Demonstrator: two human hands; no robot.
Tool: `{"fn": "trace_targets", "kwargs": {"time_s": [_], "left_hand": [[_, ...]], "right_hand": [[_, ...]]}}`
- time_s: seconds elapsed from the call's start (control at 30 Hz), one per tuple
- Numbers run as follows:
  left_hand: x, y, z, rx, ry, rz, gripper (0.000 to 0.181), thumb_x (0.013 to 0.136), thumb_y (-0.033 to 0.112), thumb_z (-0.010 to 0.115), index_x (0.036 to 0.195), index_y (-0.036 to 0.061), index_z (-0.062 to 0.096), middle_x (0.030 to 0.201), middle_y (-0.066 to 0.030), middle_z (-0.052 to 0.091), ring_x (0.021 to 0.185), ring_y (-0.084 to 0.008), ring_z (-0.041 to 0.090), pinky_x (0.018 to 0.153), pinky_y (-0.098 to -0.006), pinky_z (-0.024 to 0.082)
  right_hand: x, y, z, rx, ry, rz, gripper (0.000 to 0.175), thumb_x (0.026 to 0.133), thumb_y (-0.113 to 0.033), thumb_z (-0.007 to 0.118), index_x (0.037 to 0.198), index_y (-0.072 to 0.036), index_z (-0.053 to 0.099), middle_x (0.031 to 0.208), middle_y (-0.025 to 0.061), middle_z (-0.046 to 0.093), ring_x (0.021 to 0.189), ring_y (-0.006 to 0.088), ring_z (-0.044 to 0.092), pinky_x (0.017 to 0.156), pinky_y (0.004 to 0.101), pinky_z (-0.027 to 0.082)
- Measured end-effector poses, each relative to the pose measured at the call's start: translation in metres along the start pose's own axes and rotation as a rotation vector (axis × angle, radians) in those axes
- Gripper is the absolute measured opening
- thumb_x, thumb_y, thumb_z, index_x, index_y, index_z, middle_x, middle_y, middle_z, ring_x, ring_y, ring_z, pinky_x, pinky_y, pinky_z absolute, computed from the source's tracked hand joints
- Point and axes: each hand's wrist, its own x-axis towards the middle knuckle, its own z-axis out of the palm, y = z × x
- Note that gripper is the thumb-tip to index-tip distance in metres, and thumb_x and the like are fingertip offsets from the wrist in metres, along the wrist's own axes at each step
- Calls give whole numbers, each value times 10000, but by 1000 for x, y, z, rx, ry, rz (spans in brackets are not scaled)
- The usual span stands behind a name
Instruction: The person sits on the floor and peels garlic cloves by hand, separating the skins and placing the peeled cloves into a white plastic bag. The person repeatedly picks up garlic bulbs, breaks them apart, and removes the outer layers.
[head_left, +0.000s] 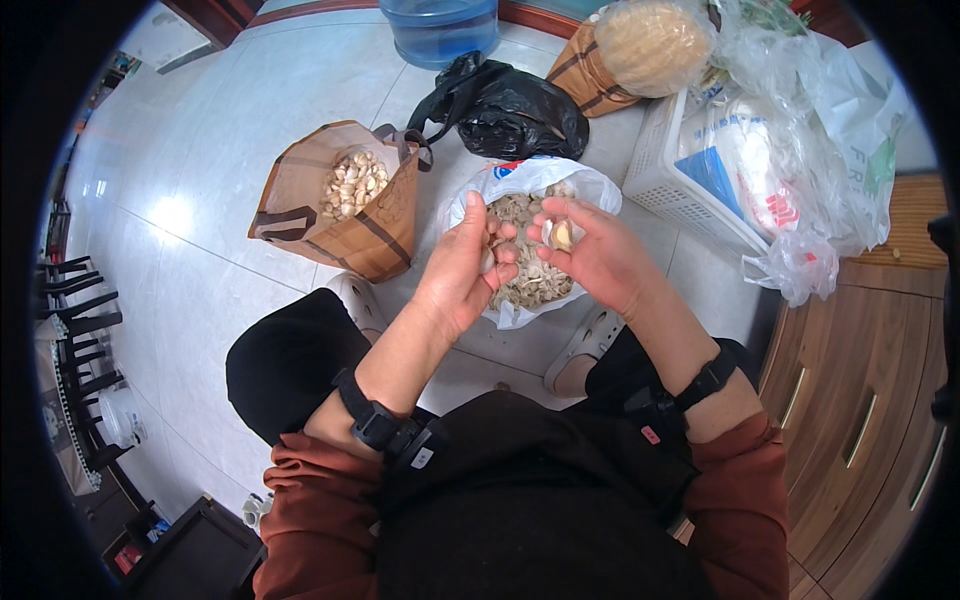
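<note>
Both my hands are raised over a white plastic bag (596, 184) filled with garlic skins (534, 281). My right hand (592, 247) holds a piece of garlic (559, 234) at its fingers, with pale flesh showing between papery skin. My left hand (469, 262) has its thumb up and its fingers curled around a small pale piece, probably garlic, mostly hidden by the fingers. To the left of the hands stands a brown bag with dark handles (360, 244), holding many garlic cloves (356, 184).
A tied black plastic bag (517, 112) lies beyond the white bag. Behind it stands a blue water bottle (441, 30). At the right are a white plastic basket (690, 180) with plastic bags and a wooden cabinet (847, 360). My feet in clogs (585, 341) flank the white bag.
</note>
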Motion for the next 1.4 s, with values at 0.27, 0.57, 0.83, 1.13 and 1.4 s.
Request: {"fn": "trace_targets", "kwargs": {"time_s": [0.27, 0.57, 0.83, 1.13, 1.4], "left_hand": [[4, -24, 0, 529, -153, 294, 195, 852, 156, 601, 1035, 98, 565, 753, 22, 559, 544, -37, 456, 468, -165, 356], [5, -19, -14, 319, -147, 70, 198, 913, 210, 500, 1055, 93, 574, 785, -9, 595, 588, -62, 496, 505, -180, 390], [-10, -19, -28, -9, -109, -98, 162, 910, 226, 505, 1027, 120, 542, 819, -5, 571, 666, -103, 527, 551, -214, 428], [10, 30, -109, -364, 98, 24, 130, 883, 151, 525, 970, 58, 503, 811, -74, 519, 680, -166, 526, 561, -246, 467], [25, 126, -146, -349, 285, 274, 493, 943, 146, 363, 1334, -27, 119, 1295, -273, 270, 1190, -356, 321, 979, -430, 375]], "right_hand": [[1, 9, 5, -152, 27, -89, 265, 852, -65, 501, 1093, 42, 526, 1020, 109, 564, 952, 190, 558, 854, 303, 456], [-2, 14, 11, -448, 85, -174, 298, 854, -116, 546, 1105, 44, 553, 985, 116, 605, 826, 134, 585, 734, 250, 494], [2, 28, 20, -683, -40, -210, 141, 808, -113, 603, 887, 2, 581, 755, 22, 586, 631, 56, 519, 507, 203, 411], [21, 33, -4, -662, 217, -95, 89, 815, -76, 567, 886, -27, 546, 698, 5, 502, 559, 71, 465, 488, 209, 387], [66, 104, -53, -892, 403, 47, 260, 793, -61, 562, 1047, -13, 578, 950, 73, 598, 843, 161, 555, 699, 284, 456]]}}
